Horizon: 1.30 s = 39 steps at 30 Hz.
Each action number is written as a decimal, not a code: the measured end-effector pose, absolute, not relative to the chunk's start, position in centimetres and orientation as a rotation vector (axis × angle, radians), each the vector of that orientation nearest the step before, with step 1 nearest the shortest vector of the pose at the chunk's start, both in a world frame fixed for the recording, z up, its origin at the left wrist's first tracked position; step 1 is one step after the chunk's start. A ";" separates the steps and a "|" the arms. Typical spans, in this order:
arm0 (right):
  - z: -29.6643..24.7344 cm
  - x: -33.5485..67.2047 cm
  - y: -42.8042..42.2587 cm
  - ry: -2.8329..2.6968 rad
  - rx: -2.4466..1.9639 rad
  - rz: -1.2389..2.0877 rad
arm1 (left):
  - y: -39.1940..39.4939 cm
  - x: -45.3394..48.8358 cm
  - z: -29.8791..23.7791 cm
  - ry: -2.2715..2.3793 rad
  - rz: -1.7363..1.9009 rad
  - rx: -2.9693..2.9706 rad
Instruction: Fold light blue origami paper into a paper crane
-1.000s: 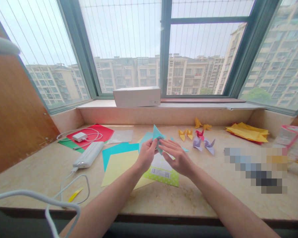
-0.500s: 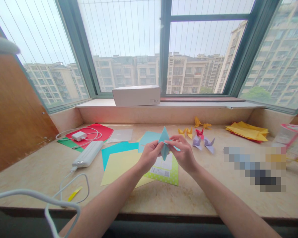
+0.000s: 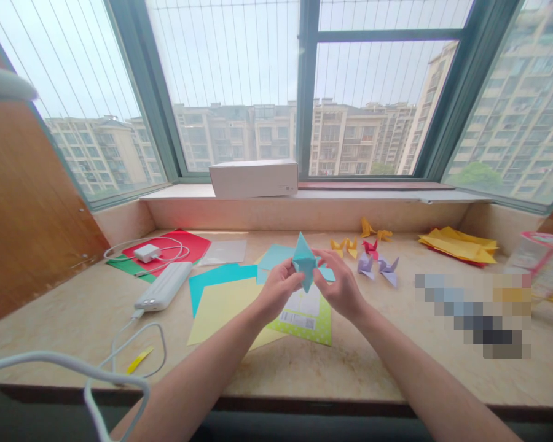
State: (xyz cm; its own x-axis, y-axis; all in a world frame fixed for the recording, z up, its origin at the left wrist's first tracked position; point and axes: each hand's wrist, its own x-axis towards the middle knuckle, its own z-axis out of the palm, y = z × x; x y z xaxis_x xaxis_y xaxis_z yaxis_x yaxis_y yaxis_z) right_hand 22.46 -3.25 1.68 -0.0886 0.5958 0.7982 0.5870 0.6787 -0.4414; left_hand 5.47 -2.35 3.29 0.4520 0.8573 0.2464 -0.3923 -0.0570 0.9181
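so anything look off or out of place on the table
No spill shows. One stray: a small yellow strip lies alone near the front edge of the table, inside a loop of white cable, apart from the paper sheets. A pixelated patch at right hides some detail.

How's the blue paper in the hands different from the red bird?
The blue paper looks bigger than the red bird, but it's also nearer. The blue paper is held up by the left hand and right hand; the red bird sits on the table. Both are folded paper.
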 end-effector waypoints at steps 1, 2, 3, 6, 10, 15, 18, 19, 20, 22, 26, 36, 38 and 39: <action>1.7 22.5 -3.2 -1.739 -0.947 0.020 | -2.4 5.4 3.5 0.466 1.097 1.215; 1.7 22.5 -3.2 -1.729 -0.946 0.031 | -2.4 5.4 3.6 0.449 1.110 1.186; 1.7 22.5 -3.2 -1.722 -0.944 0.040 | -2.4 5.4 3.7 0.433 1.125 1.150; 1.5 22.8 -2.9 -1.754 -0.924 0.042 | -2.2 5.4 3.9 0.425 1.166 1.019; 1.1 23.0 -2.6 -1.847 -0.932 -0.060 | -1.9 5.3 3.7 0.493 1.185 0.952; 1.2 23.0 -2.9 -1.940 -1.005 -0.119 | -1.8 5.1 3.6 0.577 1.157 1.100; 1.5 23.1 -3.3 -2.012 -1.038 -0.103 | -1.7 5.0 3.7 0.597 1.163 1.091; 1.6 23.2 -3.3 -2.040 -1.042 -0.099 | -1.7 4.9 3.7 0.606 1.168 1.086; 1.6 23.2 -3.4 -2.066 -1.042 -0.098 | -1.6 4.9 3.7 0.616 1.173 1.086; 1.6 23.4 -3.4 -2.098 -1.038 -0.108 | -1.6 4.9 3.6 0.636 1.180 1.095; 1.2 23.6 -3.1 -2.096 -1.038 -0.135 | -1.5 5.0 3.4 0.701 1.193 1.126; 1.3 23.7 -2.9 -2.079 -0.969 -0.177 | -1.3 4.7 3.0 0.806 1.212 1.281; 1.3 23.7 -2.9 -2.070 -0.957 -0.175 | -1.2 4.6 3.1 0.844 1.225 1.311; 1.3 23.7 -2.9 -2.069 -0.952 -0.172 | -1.2 4.5 3.1 0.862 1.231 1.328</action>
